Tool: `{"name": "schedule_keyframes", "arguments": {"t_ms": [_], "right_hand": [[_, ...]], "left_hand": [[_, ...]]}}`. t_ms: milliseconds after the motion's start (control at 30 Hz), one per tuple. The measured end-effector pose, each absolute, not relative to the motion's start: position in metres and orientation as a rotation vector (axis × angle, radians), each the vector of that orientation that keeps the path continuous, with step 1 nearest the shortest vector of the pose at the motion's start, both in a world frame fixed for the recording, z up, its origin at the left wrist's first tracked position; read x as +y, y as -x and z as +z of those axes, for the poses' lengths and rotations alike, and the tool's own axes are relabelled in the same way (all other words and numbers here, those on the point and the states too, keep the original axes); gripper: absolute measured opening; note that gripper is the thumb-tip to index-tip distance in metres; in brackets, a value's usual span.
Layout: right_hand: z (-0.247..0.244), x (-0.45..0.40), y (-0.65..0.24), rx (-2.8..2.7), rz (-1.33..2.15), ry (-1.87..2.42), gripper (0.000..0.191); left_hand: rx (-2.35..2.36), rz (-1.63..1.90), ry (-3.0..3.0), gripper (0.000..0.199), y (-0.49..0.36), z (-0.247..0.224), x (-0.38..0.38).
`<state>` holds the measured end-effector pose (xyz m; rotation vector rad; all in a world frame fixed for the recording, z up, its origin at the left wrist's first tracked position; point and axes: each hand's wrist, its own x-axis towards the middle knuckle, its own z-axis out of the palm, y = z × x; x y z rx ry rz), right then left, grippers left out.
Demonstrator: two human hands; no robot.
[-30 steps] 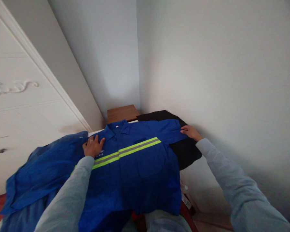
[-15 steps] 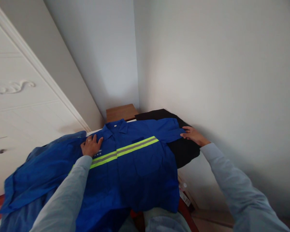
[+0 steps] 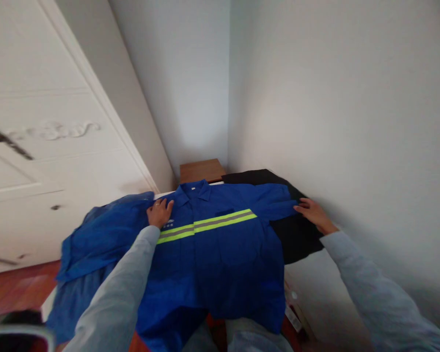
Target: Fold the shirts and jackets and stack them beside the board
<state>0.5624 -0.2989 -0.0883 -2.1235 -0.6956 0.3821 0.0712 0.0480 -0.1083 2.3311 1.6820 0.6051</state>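
A blue work shirt point(image 3: 212, 254) with a yellow-green and grey reflective stripe lies spread out, its collar pointing away from me. My left hand point(image 3: 160, 213), a ring on one finger, rests with spread fingers on the shirt's left shoulder and chest. At the right, my right hand point(image 3: 314, 213) pinches the end of the shirt's right sleeve. Beneath that sleeve lies a black cloth point(image 3: 297, 239). Another blue garment point(image 3: 99, 239) is heaped to the left, partly behind my left forearm.
White cabinets point(image 3: 58, 171) with dark handles stand at the left. A brown wooden box or stool point(image 3: 201, 170) is in the far corner, against grey walls. Reddish floor point(image 3: 22, 288) shows at lower left, with a blurred pale curved object point(image 3: 20, 331) near the bottom corner.
The view has turned left, so everything sits further right and more of the cabinets and floor shows. Both hands remain on the shirt in nearly the same places.
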Motion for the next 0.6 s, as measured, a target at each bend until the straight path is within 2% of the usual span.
{"name": "schedule_keyframes", "arguments": {"t_ms": [100, 200, 400, 600], "right_hand": [[-0.100, -0.301, -0.564, -0.874, 0.054, 2.129, 0.048], [-0.103, -0.286, -0.545, -1.118, -0.049, 2.057, 0.048], [-0.085, -0.236, -0.454, -1.567, 0.073, 1.777, 0.045], [-0.088, -0.195, -0.401, -1.704, 0.290, 1.695, 0.040]], "left_hand": [[1.679, 0.689, -2.296, 0.044, -0.063, -0.103, 0.047], [1.700, 0.775, -2.301, 0.039, -0.042, -0.095, 0.051], [1.861, 0.733, -2.258, 0.039, 0.045, -0.055, 0.051], [2.243, 0.540, -1.864, 0.044, 0.155, -0.032, 0.034]]}}
